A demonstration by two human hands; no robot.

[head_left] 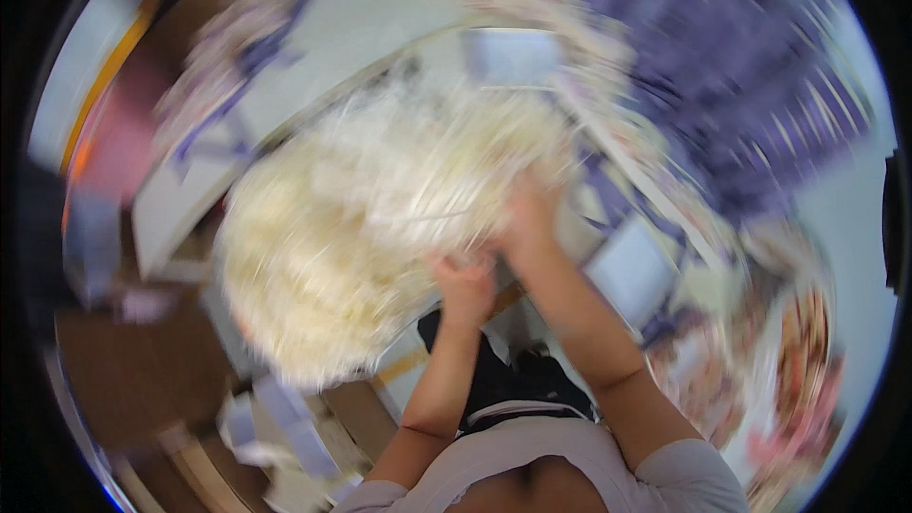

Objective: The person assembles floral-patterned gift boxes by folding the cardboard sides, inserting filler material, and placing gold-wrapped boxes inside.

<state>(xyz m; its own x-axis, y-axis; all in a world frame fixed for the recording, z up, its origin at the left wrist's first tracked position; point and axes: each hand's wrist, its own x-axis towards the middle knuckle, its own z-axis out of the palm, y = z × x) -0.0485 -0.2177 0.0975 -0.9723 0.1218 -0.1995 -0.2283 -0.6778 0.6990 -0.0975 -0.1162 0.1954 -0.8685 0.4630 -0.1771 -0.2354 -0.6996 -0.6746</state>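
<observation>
Both hands hold a big pale cream mass of thin, straw-like strands at its lower right edge.

The left hand is curled shut on the lower rim of the mass, with the fingers bent into the strands. The right hand lies higher, pressed into the right side; the picture is very blurred there, so I cannot tell if its fingers close or only push. The mass spreads up and to the left from both hands, so most of it hangs beyond the grip, over a pale flat board and a brown surface with small pale blue sheets. To do this step well, I judge the hands should take the strands deeper and wider apart, because such a loose bundle sheds easily when it is held only by one edge.
</observation>
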